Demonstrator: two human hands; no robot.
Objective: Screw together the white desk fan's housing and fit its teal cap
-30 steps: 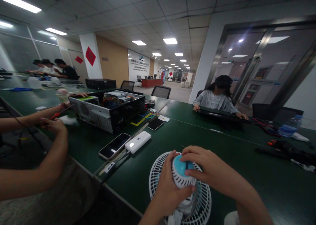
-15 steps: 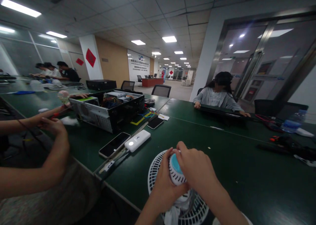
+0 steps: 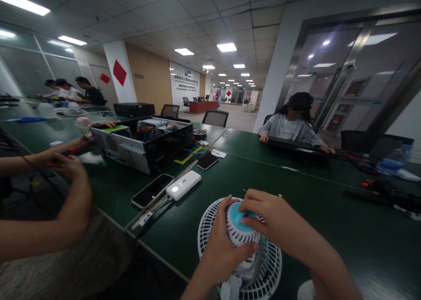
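A small white fan (image 3: 210,230) lies face down on the green table (image 3: 329,230), its round grille flat and its motor housing (image 3: 238,232), white with a light blue cap, pointing up. My left hand (image 3: 222,247) is wrapped round the housing from the left side. My right hand (image 3: 269,221) sits on top from the right, fingertips curled onto the blue cap. Both hands are closed on the housing.
A white power bank (image 3: 183,185) and two dark phones (image 3: 151,190) lie left of the fan. Behind them stands an open computer case (image 3: 144,144). A co-worker's arms (image 3: 70,190) reach in at the left. Another person (image 3: 291,126) sits across the table.
My right hand has shifted on the blue cap, first covering it, now drawn back right with fingertips on it. The left hand keeps its grip. The view has shifted slightly.
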